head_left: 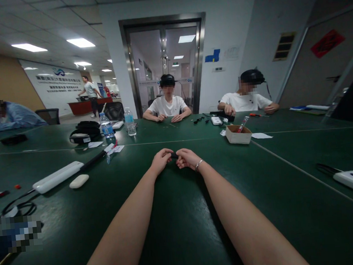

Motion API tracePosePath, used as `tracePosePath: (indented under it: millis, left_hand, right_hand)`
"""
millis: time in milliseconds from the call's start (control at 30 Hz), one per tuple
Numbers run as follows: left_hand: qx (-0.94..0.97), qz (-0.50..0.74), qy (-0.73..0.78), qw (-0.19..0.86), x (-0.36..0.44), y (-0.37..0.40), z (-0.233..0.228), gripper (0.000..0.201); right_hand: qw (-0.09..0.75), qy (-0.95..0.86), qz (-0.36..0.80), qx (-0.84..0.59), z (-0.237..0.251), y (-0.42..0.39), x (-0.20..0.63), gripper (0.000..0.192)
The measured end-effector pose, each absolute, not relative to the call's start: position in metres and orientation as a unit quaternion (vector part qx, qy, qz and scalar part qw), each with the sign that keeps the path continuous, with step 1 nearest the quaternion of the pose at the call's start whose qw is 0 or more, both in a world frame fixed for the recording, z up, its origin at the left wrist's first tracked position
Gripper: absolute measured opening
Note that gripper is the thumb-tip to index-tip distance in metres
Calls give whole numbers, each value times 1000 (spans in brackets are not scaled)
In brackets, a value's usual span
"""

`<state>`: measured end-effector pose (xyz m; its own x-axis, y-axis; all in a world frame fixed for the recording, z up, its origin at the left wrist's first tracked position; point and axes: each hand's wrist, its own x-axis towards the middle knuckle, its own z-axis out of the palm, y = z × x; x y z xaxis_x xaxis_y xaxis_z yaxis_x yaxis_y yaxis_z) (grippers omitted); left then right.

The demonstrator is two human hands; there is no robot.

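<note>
Both my arms stretch forward over a dark green table [177, 215]. Between my fingertips is a small dark object [174, 156], too small to name. My left hand [162, 160] pinches its left end. At its right end, my right hand [188, 158] is closed on it, with fingers curled and a silver bracelet at the wrist. The two hands nearly meet, just above the tabletop. Much of the object is hidden by my fingers.
To the left lie a white power strip [58, 177], a white oval case [79, 181] and cables. Two water bottles [130, 122] stand beyond. A small cardboard box [238, 135] sits at right. People in headsets [169, 104] sit across; another person [14, 113] leans at far left.
</note>
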<state>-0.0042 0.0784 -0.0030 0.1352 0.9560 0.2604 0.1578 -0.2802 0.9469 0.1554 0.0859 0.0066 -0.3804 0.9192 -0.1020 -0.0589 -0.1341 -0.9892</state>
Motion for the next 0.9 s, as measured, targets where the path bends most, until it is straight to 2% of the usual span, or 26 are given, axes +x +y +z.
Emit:
tracePosePath:
  millis: [133,233,300,400,533,633,733,833,900]
  left_hand:
    - [633,490,436,411,-3,78,-3,19]
    - [638,489,431,411,-3,77,-3,20]
    - [639,487,434,408,-3,77,-2,20]
    - [638,487,440,403,-3,77,-2,19]
    - [634,487,444,406,-3,78,-3,19]
    - [637,486,441,405,-3,78,-4,20]
    - [638,485,444,400,-3,77,-3,20]
    - [638,485,446,398,-3,77,-3,20]
    - [637,486,447,398,-3,77,-4,20]
  right_hand:
    - [376,-542,661,-358,9,83,158,34]
    - [355,-560,632,-401,7,86,154,22]
    - [350,-572,604,-430,6,88,151,23]
    - [364,-585,596,-412,4,89,152,12]
    - [387,-570,628,-363,4,87,157,35]
    - [369,-573,615,-397,4,88,156,21]
    - [373,-593,592,-398,3,89,155,16]
    - [399,-587,600,-369,2,90,157,35]
    - [399,-577,604,-378,2,90,158,38]
